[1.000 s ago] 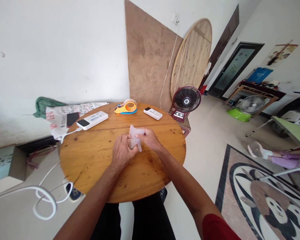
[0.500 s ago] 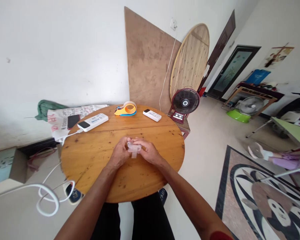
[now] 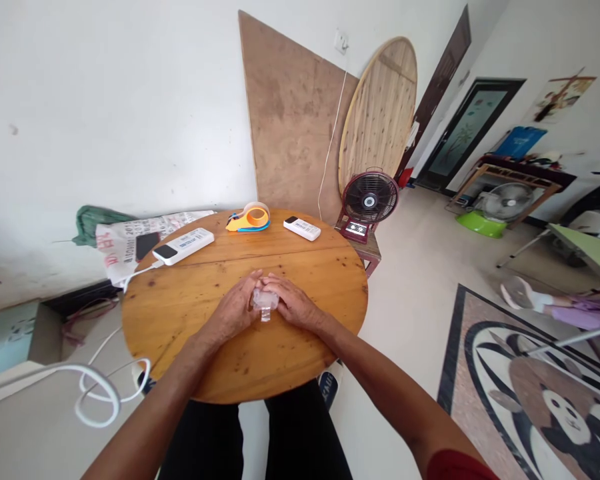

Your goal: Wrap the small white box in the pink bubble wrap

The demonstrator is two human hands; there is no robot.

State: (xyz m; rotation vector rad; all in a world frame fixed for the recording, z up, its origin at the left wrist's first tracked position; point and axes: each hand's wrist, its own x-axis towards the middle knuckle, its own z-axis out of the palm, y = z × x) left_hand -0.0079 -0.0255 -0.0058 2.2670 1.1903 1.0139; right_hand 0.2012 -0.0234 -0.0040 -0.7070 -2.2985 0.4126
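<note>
Between my two hands is a small translucent whitish object (image 3: 265, 300), bunched up; its exact kind is unclear. A short strip of clear tape (image 3: 265, 315) hangs from its near side. My left hand (image 3: 239, 305) closes round its left side, and my right hand (image 3: 296, 303) curls over its right side and top. The fingertips of both hands meet behind it and are partly hidden. Both hands are low over the middle of the round wooden table (image 3: 180, 347). Beyond them, at the table's far edge, stands an orange and blue tape dispenser (image 3: 250, 220).
A white power bank (image 3: 185, 245) with a white cable (image 3: 115, 400) lies at the back left, near a dark phone (image 3: 147, 246). Another white device (image 3: 302, 228) lies back right. A fan (image 3: 370, 200) stands on a stool past the table. Someone's leg (image 3: 565, 313) shows far right.
The fingers have closed in further over the translucent object, covering more of it. The tape strip now hangs a little lower and catches the light. The view has shifted slightly.
</note>
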